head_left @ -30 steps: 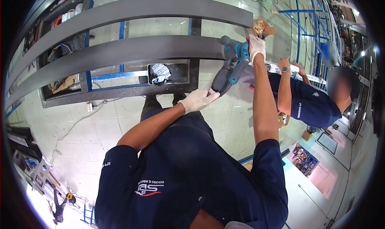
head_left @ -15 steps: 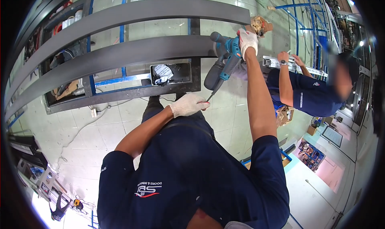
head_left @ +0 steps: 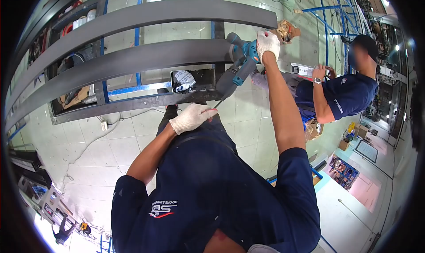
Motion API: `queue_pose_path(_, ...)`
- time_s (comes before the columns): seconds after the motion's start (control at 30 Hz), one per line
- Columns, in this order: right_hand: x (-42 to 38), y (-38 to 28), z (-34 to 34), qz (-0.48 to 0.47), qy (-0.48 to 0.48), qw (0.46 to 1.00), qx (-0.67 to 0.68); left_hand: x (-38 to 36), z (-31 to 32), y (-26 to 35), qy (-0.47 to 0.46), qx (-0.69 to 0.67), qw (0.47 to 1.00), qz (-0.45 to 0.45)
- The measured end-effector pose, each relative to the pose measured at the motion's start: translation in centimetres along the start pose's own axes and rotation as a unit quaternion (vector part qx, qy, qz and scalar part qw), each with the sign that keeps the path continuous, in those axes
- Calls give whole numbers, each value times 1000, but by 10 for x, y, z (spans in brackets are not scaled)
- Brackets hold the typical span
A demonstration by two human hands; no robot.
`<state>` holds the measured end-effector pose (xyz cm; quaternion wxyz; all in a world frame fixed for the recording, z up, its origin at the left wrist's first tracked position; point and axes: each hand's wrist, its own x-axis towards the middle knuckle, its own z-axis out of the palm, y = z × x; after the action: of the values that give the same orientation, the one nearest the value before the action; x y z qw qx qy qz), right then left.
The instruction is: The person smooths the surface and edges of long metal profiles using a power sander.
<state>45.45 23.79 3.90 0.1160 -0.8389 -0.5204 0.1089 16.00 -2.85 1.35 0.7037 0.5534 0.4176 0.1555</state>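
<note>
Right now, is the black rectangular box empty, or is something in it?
Not empty: crumpled white printed material lies at one end of the box.

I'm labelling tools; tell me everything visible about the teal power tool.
The teal power tool looks like hard plastic, with a rounded end, a disc and a bulging dark section. It is held tilted, disc apparently against the lower gray beam. The gloved right hand grips it; a dark cord runs from its end to the gloved left hand.
</note>
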Motion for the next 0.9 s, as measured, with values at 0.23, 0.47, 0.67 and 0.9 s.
queue_pose_path(0.23, -20, -32, -1, -65, 12, 996, -52, -33, -27, -15, 84, -4, 996, -32)
queue_pose_path(0.47, -37, -53, 14, -65, -2, 998, -10, -66, -42, -13, 100, -15, 994, -37)
queue_pose_path(0.67, -69, -85, 20, -66, -28, 997, 3, -99, -56, -24, 122, 2, 992, -41)
queue_pose_path(0.9, -108, -125, 28, -62, -76, 994, 44, -140, -64, -43, 163, 31, 981, -99)
